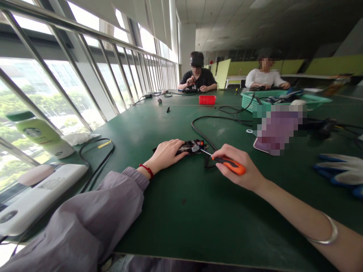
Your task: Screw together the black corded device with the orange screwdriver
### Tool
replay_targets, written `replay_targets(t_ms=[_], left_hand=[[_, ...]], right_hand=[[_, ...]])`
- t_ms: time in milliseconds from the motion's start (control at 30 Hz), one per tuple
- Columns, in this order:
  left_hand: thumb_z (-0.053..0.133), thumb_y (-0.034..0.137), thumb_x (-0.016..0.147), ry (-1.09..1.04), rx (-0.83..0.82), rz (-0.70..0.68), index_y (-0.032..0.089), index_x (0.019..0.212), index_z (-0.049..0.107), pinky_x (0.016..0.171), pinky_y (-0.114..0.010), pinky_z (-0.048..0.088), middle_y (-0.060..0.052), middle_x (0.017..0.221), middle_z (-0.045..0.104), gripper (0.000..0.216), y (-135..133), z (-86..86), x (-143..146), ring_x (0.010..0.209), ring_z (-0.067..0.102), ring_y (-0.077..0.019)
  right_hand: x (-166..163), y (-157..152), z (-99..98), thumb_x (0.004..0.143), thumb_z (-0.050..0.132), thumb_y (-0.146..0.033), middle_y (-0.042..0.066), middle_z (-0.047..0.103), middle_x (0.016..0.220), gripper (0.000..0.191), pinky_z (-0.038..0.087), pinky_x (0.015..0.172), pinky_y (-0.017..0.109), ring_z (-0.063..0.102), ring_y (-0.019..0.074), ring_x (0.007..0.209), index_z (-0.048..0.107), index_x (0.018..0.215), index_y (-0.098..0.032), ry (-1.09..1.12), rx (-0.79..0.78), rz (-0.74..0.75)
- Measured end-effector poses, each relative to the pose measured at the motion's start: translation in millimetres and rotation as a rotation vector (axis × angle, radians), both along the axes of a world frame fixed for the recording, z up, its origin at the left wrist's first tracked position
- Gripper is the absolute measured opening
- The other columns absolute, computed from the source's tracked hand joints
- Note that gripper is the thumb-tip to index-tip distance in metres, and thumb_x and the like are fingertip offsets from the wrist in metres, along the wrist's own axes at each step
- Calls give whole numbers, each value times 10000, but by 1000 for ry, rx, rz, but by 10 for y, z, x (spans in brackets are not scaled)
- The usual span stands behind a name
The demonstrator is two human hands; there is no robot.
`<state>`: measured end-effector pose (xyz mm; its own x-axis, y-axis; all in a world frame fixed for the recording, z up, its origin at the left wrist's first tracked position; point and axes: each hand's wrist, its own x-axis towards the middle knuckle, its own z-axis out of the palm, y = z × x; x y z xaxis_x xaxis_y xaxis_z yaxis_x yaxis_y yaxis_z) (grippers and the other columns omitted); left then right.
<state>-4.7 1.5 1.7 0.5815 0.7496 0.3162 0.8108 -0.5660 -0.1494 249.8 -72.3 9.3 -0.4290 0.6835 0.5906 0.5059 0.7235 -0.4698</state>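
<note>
My left hand point(169, 153) lies over a long black device point(196, 146), its fingers and thumb closed around the body and pressing it to the table. At the device's right end, grey, orange and copper-like inner parts seem exposed. My right hand point(241, 166) grips a screwdriver point(231, 165) with an orange and black handle. The thin metal shaft points left, and its tip meets the exposed end of the device. Whether the tip sits in a screw is too small to tell. A black cable point(200, 132) curves away behind the device.
Left stand a green-capped bottle point(39, 132) and a white box-like device point(42, 200). A red tray point(207, 100), a green basket point(248, 102) and a blurred-out phone-like item point(279, 132) lie beyond. Gloves point(343, 170) rest at right. Two people point(208, 77) sit across the table point(181, 226).
</note>
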Motion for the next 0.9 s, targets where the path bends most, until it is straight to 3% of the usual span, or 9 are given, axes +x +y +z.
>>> replay_targets(t_ms=[167, 333, 467, 600, 733, 900], left_hand=[[398, 493, 899, -3, 8, 136, 183, 1142, 523, 768, -328, 457, -68, 1087, 625, 413, 62, 40, -297, 954, 606, -236], [430, 453, 880, -1, 86, 359, 161, 1221, 488, 795, -355, 438, -114, 1095, 604, 453, 153, 120, -674, 991, 584, -271], [436, 433, 861, 0, 174, 578, 151, 1108, 564, 738, -375, 433, -143, 1015, 590, 396, 139, 233, -938, 938, 579, -303], [430, 441, 847, -144, 249, 754, 159, 1051, 568, 648, -374, 423, -161, 1030, 564, 374, 68, 317, -1073, 856, 585, -311], [468, 407, 816, -197, 191, 809, 160, 1072, 534, 618, -371, 419, -168, 1068, 545, 362, 46, 305, -1071, 838, 589, -315], [472, 377, 806, -174, 168, 762, 154, 1100, 500, 636, -382, 420, -177, 1090, 528, 370, 90, 250, -1054, 904, 568, -340]], right_hand=[[-56, 12, -67, 853, 522, -325, 42, 605, 1006, 286, 484, 739, 299, 599, 144, 799, 589, 1114, -229, -351, -127, 88], [-67, 13, -66, 852, 520, -291, 40, 631, 979, 243, 486, 764, 297, 603, 147, 829, 627, 1059, -221, -381, -141, 118], [-50, 4, -19, 859, 500, -304, 28, 636, 957, 231, 491, 712, 293, 606, 137, 754, 634, 1030, -227, -403, -187, 96], [-57, 6, -15, 849, 502, -287, 22, 630, 951, 220, 487, 698, 300, 605, 142, 736, 631, 1022, -246, -435, -173, 84], [-64, 8, -21, 843, 509, -279, 25, 623, 966, 225, 488, 719, 305, 610, 150, 766, 623, 1033, -241, -453, -186, 78], [-58, 12, -20, 841, 519, -279, 19, 617, 972, 231, 488, 721, 306, 609, 145, 763, 615, 1047, -239, -469, -202, 77]])
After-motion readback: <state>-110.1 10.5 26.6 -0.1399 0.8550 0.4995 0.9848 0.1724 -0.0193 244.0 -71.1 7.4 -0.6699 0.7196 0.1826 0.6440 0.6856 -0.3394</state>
